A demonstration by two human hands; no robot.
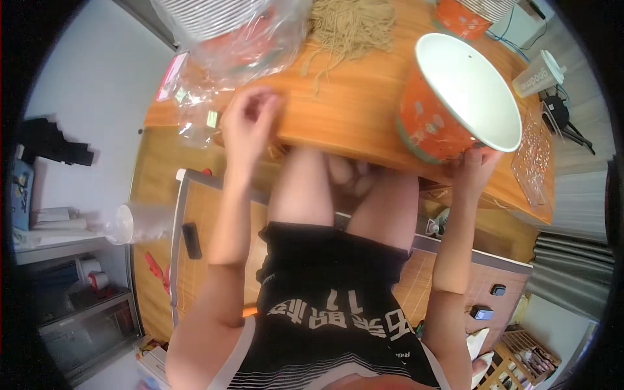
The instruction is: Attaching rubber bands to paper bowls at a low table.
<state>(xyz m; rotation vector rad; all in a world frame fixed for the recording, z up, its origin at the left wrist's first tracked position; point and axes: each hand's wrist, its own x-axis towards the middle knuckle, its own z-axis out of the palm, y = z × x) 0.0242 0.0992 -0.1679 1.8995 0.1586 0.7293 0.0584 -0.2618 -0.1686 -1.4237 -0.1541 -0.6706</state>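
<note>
one orange bucket (pixel 427 118) gripped by the right hand (pixel 478 164), the left hand (pixel 246 122) loosely curled
the right hand closes on the bucket's wall just below the rim; the bucket tilts at the front edge of the wooden table (pixel 344 107), right of center, its white mouth facing up. the left hand is half open, a gap between thumb and fingers, with nothing visible in it; whether it touches the clear plastic (pixel 195 127) beside it, i cannot tell. a small pale label (pixel 212 119) sits on that plastic, too tiny to read. pale lettering marks the lidded cup (pixel 537 77); white characters and digits cross the black shirt (pixel 331 318), upside down.
</note>
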